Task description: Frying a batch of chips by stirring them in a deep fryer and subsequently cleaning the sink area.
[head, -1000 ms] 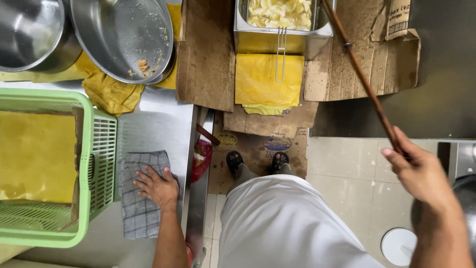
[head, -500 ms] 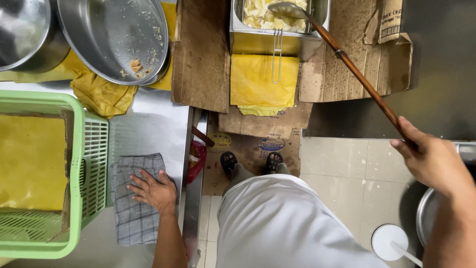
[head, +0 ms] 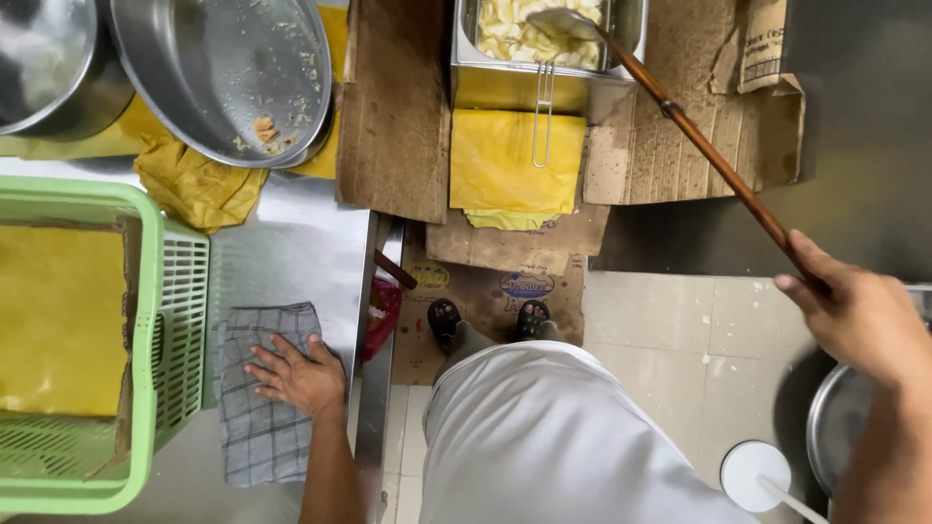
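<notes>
My right hand [head: 859, 315] grips the end of a long wooden-handled ladle [head: 699, 141]. Its metal scoop reaches into a square steel container [head: 505, 82] filled with pale yellow food pieces. My left hand [head: 296, 374] lies flat, fingers spread, on a grey checked cloth [head: 257, 408] spread over the steel counter [head: 282, 262]. A wire handle hangs down the container's front over a yellow sheet [head: 500, 165].
A green plastic basket [head: 165, 320] lined with yellow paper sits at the left. Two large steel bowls [head: 228, 73] stand at the back on yellow cloth. Cardboard [head: 393, 116] covers the floor ahead. A steel pot [head: 840, 427] and a white lid [head: 757, 475] are at the lower right.
The ladle's scoop has swung left and down into the steel container. My right hand shifted slightly with the handle. My left hand stays on the cloth.
</notes>
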